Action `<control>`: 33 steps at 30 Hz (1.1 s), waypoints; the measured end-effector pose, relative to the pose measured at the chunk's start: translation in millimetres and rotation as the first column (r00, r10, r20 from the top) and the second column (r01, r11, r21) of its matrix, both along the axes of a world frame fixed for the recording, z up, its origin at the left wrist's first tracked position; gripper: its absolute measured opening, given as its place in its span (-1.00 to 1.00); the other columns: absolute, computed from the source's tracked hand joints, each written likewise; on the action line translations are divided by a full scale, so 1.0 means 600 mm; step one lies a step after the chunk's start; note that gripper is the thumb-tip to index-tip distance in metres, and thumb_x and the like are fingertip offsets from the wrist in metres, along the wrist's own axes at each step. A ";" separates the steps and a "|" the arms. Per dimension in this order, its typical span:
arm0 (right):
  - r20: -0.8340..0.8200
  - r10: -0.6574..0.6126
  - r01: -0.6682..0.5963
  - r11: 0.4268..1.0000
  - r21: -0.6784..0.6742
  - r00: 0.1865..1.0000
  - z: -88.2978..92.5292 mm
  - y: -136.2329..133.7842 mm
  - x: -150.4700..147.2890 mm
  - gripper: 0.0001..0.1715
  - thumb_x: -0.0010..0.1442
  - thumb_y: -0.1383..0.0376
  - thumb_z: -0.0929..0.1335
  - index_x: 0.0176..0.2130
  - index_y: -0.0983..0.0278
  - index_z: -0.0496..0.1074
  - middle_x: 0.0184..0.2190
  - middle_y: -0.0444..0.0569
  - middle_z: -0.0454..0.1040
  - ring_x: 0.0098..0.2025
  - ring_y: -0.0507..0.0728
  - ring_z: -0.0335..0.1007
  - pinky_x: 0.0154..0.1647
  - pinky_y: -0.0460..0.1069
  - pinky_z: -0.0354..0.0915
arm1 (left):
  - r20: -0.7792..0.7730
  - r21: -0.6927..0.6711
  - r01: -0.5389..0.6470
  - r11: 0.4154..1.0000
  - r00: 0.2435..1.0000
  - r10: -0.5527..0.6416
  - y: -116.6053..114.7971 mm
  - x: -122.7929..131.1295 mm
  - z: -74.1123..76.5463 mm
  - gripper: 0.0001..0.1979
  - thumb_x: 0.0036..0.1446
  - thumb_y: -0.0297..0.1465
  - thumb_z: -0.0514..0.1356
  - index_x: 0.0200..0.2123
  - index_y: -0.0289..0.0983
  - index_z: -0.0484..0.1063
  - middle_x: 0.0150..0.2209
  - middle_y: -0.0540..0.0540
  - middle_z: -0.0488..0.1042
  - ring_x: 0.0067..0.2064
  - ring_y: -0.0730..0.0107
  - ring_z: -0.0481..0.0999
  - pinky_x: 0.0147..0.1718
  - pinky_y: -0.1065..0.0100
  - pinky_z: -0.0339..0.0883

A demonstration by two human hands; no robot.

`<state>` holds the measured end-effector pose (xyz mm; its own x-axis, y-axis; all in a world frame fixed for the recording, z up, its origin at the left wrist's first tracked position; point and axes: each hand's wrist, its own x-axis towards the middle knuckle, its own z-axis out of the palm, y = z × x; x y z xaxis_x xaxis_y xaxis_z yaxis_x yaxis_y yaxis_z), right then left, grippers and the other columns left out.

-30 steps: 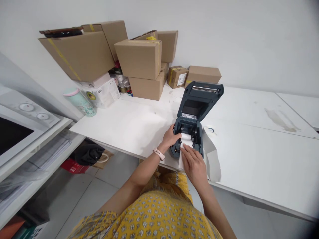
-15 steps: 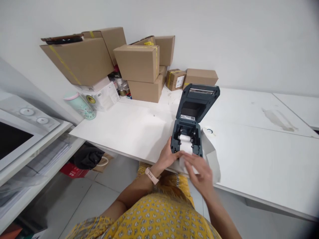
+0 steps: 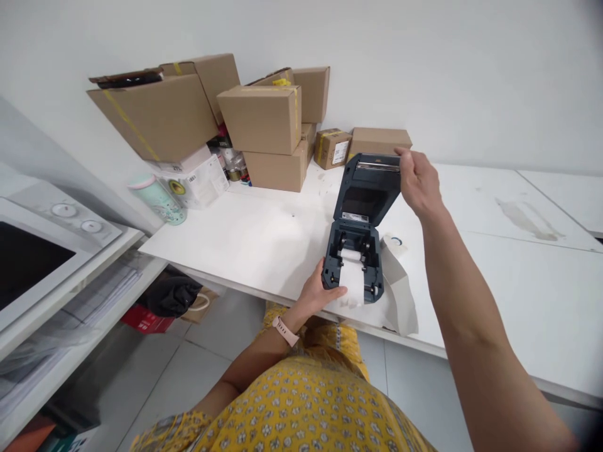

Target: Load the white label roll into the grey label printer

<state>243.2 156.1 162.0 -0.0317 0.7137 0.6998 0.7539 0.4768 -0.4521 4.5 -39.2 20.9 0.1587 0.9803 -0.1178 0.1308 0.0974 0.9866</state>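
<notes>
A dark label printer point(image 3: 333, 251) stands near the table's front edge with its lid point(image 3: 343, 182) raised. Inside lies a white paper roll point(image 3: 351, 254), and its paper strip point(image 3: 352, 279) runs out over the front. My left hand point(image 3: 316, 290) grips the printer's front left corner, its thumb at the edge of the strip. My right hand point(image 3: 420, 179) is closed on the upper right corner of the lid. Loose backing paper point(image 3: 398, 292) lies just right of the printer.
Cardboard boxes point(image 3: 259, 119) are stacked at the back left of the white table point(image 3: 264, 232), with two smaller ones point(image 3: 333, 149) behind the printer. A mint green bottle point(image 3: 160, 199) leans at the left, near a microwave point(image 3: 42, 245).
My right hand has left the paper strip and moved up to take hold of the lid's right corner. My left hand stays at the printer's front left corner.
</notes>
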 end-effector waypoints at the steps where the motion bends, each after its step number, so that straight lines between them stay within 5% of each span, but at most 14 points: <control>1: -0.004 -0.007 0.007 1.000 0.004 1.000 0.002 -0.016 -0.002 -0.22 0.47 -0.07 0.01 0.17 0.35 0.46 0.12 0.14 0.52 0.20 0.17 0.44 0.19 0.09 0.32 | -0.001 0.003 0.002 1.000 1.000 -0.002 0.001 0.000 -0.001 -0.01 -0.09 -0.16 0.49 0.37 -0.14 0.18 0.26 -0.22 0.45 0.30 -0.11 0.38 0.26 -0.02 0.30; 7: 0.008 0.004 -0.005 0.981 0.195 1.000 -0.029 -0.169 -0.030 -0.52 0.50 0.15 0.13 0.09 0.28 0.50 0.10 0.14 0.51 0.21 0.19 0.41 0.26 0.20 0.34 | 0.046 0.011 0.039 0.999 0.998 -0.039 -0.002 -0.001 -0.009 0.00 -0.03 -0.17 0.47 0.41 -0.14 0.09 0.30 -0.21 0.40 0.30 -0.04 0.39 0.27 0.03 0.29; 11: 0.042 -0.034 0.021 0.959 0.283 0.999 -0.101 -0.264 -0.047 -0.63 0.43 0.29 0.21 0.07 0.22 0.50 0.12 0.13 0.50 0.20 0.25 0.43 0.21 0.23 0.41 | 0.128 0.026 0.037 0.999 0.991 -0.040 -0.013 0.002 -0.015 0.06 0.01 -0.20 0.45 0.45 -0.18 -0.04 0.37 -0.28 0.28 0.32 -0.01 0.37 0.32 0.01 0.22; 15: 0.120 -0.007 -0.027 0.961 0.275 0.993 -0.174 -0.325 -0.057 -0.54 0.36 0.40 0.26 0.20 0.19 0.42 0.15 0.12 0.51 0.25 0.29 0.42 0.22 0.26 0.42 | 0.118 0.024 0.013 1.000 0.993 -0.016 -0.023 0.004 -0.019 0.07 0.01 -0.21 0.46 0.46 -0.18 -0.05 0.40 -0.31 0.22 0.35 -0.04 0.32 0.34 -0.03 0.18; 24: 0.073 0.005 -0.018 0.985 0.173 0.997 -0.285 -0.368 -0.074 -0.40 0.33 0.41 0.27 0.30 0.15 0.35 0.15 0.09 0.53 0.28 0.30 0.39 0.22 0.26 0.39 | 0.193 0.010 0.051 0.999 0.980 -0.052 -0.036 0.000 -0.022 0.18 0.00 -0.20 0.47 0.50 -0.16 -0.20 0.46 -0.29 0.09 0.41 -0.05 0.22 0.38 -0.08 0.14; 29: -0.036 -0.010 0.017 0.980 0.199 0.999 -0.303 -0.363 -0.082 -0.45 0.36 0.38 0.18 0.25 0.15 0.41 0.11 0.09 0.55 0.24 0.31 0.42 0.21 0.31 0.35 | 0.292 -0.054 -0.015 0.998 0.956 0.030 -0.027 0.010 -0.003 -0.04 0.17 -0.05 0.32 0.47 -0.20 -0.07 0.46 -0.27 0.11 0.44 -0.01 0.19 0.41 -0.02 0.10; 33: -0.073 -0.009 0.025 0.975 0.220 0.997 -0.306 -0.357 -0.085 -0.47 0.37 0.36 0.16 0.19 0.16 0.47 0.06 0.08 0.58 0.18 0.31 0.46 0.17 0.31 0.35 | 0.217 -0.061 -0.059 0.996 0.974 0.070 -0.020 0.017 0.011 -0.16 0.23 -0.01 0.26 0.43 -0.19 0.04 0.42 -0.24 0.22 0.41 0.01 0.25 0.37 0.04 0.17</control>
